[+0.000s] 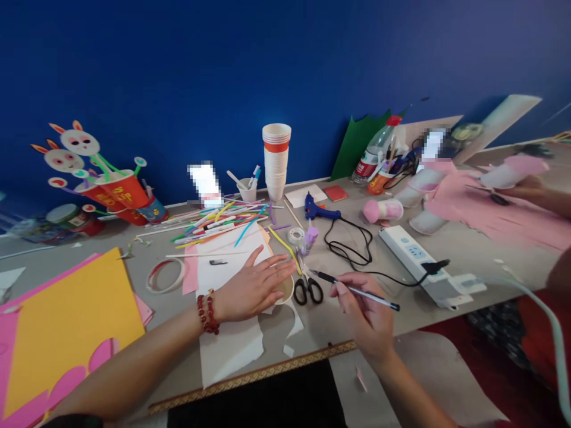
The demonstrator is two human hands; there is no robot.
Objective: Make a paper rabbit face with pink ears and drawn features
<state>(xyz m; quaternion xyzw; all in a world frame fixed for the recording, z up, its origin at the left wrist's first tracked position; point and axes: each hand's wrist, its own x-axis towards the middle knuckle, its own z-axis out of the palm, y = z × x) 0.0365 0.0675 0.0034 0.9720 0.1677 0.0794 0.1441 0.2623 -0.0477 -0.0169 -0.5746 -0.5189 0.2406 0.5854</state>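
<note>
My left hand (256,282) lies flat with its fingers stretched out over white paper (227,351) and a pale round piece (289,291), which it mostly covers. A pen (372,296) with a black grip is pinched in my right hand (368,324), held above the table with its tip pointing left. Between the hands rest black-handled scissors (308,291), lying open. Just behind them stands a purple glue stick (309,241) beside a small tape roll (295,236). A black pen cap (218,261) sits on the paper, behind my left hand.
Colored sticks (223,220) are piled at the back, near stacked paper cups (275,166). A blue glue gun (321,209) and a power strip (417,258) with cords lie right. Yellow card (75,321) and a tape roll (165,275) are left. Another person's hand (526,193) works far right.
</note>
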